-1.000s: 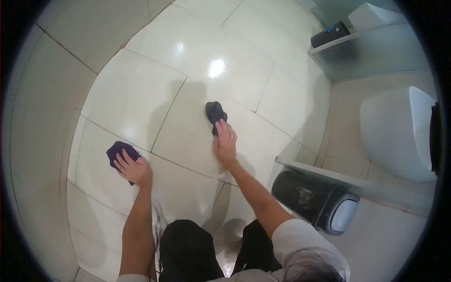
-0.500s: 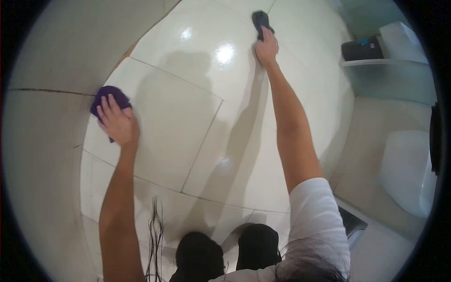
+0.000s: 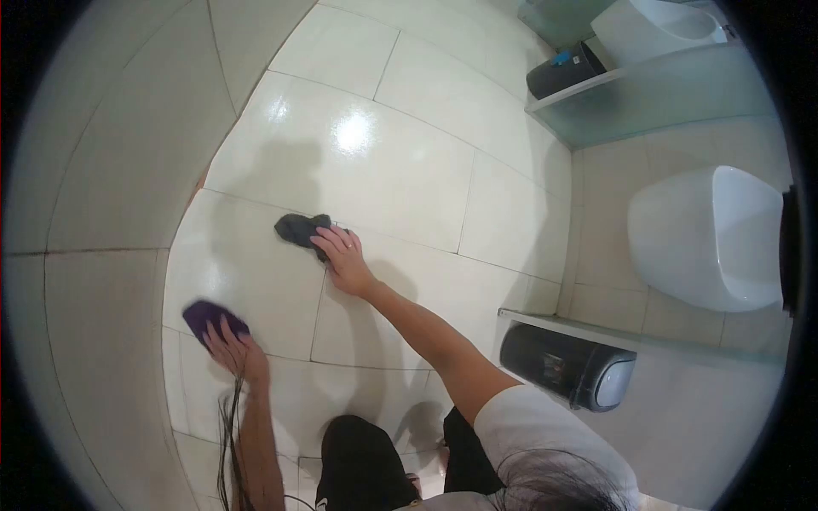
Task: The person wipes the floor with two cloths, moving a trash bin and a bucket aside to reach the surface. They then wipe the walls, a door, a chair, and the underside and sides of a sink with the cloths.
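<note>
The right hand (image 3: 345,260) is pressing a dark grey cloth (image 3: 300,228) and the left hand (image 3: 239,351) a purple cloth (image 3: 204,317) flat-palmed on the glossy tiled floor (image 3: 383,162), wiping seemingly midway, with tiles near the wall edge apparently left.

my left hand (image 3: 237,351) rests on a cloth (image 3: 210,317) on the floor (image 3: 400,162), low and left. my right hand (image 3: 345,255) presses a second cloth (image 3: 300,228) farther ahead, near centre. a bin (image 3: 567,368) stands right of my right arm, a urinal (image 3: 707,234) beyond it.
</note>
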A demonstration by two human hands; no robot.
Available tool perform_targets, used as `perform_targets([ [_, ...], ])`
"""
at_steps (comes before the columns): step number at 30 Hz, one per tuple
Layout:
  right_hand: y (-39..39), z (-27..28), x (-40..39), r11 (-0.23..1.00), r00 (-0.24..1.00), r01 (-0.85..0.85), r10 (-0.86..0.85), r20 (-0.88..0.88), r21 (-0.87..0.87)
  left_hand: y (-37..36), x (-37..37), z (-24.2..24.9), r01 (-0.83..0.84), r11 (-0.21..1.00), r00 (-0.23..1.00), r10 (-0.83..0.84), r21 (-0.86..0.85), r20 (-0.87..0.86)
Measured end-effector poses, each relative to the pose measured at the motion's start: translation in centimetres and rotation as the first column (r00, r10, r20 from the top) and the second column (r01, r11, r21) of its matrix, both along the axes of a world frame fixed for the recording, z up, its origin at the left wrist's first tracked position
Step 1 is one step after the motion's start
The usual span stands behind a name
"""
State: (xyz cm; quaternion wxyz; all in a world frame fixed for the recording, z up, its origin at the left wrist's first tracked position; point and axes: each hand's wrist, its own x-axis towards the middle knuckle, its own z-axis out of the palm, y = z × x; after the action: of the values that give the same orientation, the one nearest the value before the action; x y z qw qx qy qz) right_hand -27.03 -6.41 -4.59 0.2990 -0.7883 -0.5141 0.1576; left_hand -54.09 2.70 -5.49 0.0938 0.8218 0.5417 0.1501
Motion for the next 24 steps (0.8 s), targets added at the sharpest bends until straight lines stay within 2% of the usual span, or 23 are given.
perform_targets([
  [3, 0.0, -1.8, 0.1, 1.0, 0.997, 0.006, -0.007, 0.072, 0.009, -7.2, -4.0, -0.9, -0.038, 0.999, 0.998, 0.037, -0.021, -0.052],
  [5, 0.2, -1.5, 0.0, 1.0, 0.999, 0.014, -0.014, 0.038, -0.002, -10.3, -5.1, -0.7, -0.015, 1.0, 0.993, 0.014, -0.009, -0.118],
  [6, 0.4, -1.5, 0.0, 0.999, 0.998, 0.025, -0.026, 0.049, 0.03, -10.5, -5.4, -1.1, 0.001, 1.0, 0.997, 0.001, 0.022, -0.073],
  [7, 0.2, -1.3, -0.6, 0.998, 0.997, 0.038, -0.041, 0.059, 0.056, -10.6, -5.3, -1.0, -0.035, 0.999, 0.994, 0.036, 0.01, -0.107],
  [9, -0.4, -1.3, -2.9, 0.997, 0.996, 0.03, -0.037, 0.082, 0.076, -10.5, -5.3, -1.0, -0.021, 0.999, 1.0, 0.021, 0.05, -0.007],
  [11, -2.6, -1.5, -6.9, 0.993, 0.997, -0.063, 0.057, 0.053, 0.103, -10.2, -5.3, -0.1, -0.015, 1.0, 0.999, 0.014, 0.02, 0.043],
  [13, -4.2, -1.1, -10.2, 0.983, 0.947, -0.159, 0.177, -0.267, 0.089, -10.4, -5.6, -0.1, -0.036, 0.999, 0.999, 0.036, 0.002, -0.007],
  [14, -4.0, -1.8, -11.2, 0.978, 0.93, 0.003, 0.074, -0.359, 0.21, -10.2, -5.5, 0.0, -0.038, 0.999, 0.999, 0.038, 0.013, -0.02],
  [15, -3.1, -0.1, -11.0, 0.98, 0.753, 0.176, -0.074, -0.653, 0.092, -10.4, -5.7, -0.2, -0.038, 0.999, 0.999, 0.038, 0.019, -0.03],
  [17, 0.4, 2.2, -8.0, 0.932, 0.604, 0.36, -0.21, -0.768, 0.029, -10.2, -5.8, -0.7, -0.039, 0.999, 0.999, 0.04, 0.038, -0.035],
  [18, 2.6, 2.1, -6.1, 0.922, 0.771, 0.349, -0.183, -0.611, 0.164, -10.2, -5.8, -0.8, -0.047, 0.998, 0.998, 0.048, 0.029, -0.035],
  [20, 8.0, 0.0, -2.8, 0.876, 0.898, 0.341, -0.195, -0.395, 0.341, -10.2, -5.8, -0.7, -0.059, 0.998, 0.997, 0.06, 0.015, -0.058],
  [21, 10.7, -0.7, -2.3, 0.872, 0.928, 0.312, -0.194, -0.317, 0.378, -10.1, -5.8, -0.7, -0.057, 0.998, 0.997, 0.057, 0.005, -0.053],
  [22, 13.4, -3.4, -1.8, 0.917, 0.974, 0.225, -0.204, -0.099, 0.33, -10.1, -5.7, -0.7, -0.054, 0.999, 0.997, 0.054, 0.0, -0.048],
  [23, 15.8, -4.7, -2.9, 0.931, 0.954, 0.194, -0.252, 0.162, 0.308, -10.1, -5.8, -0.8, -0.058, 0.998, 0.996, 0.058, 0.003, -0.064],
  [24, 18.3, -6.2, -4.8, 0.899, 0.932, 0.199, -0.297, 0.207, 0.39, -9.9, -5.7, -1.1, -0.056, 0.998, 0.997, 0.056, 0.016, -0.048],
])
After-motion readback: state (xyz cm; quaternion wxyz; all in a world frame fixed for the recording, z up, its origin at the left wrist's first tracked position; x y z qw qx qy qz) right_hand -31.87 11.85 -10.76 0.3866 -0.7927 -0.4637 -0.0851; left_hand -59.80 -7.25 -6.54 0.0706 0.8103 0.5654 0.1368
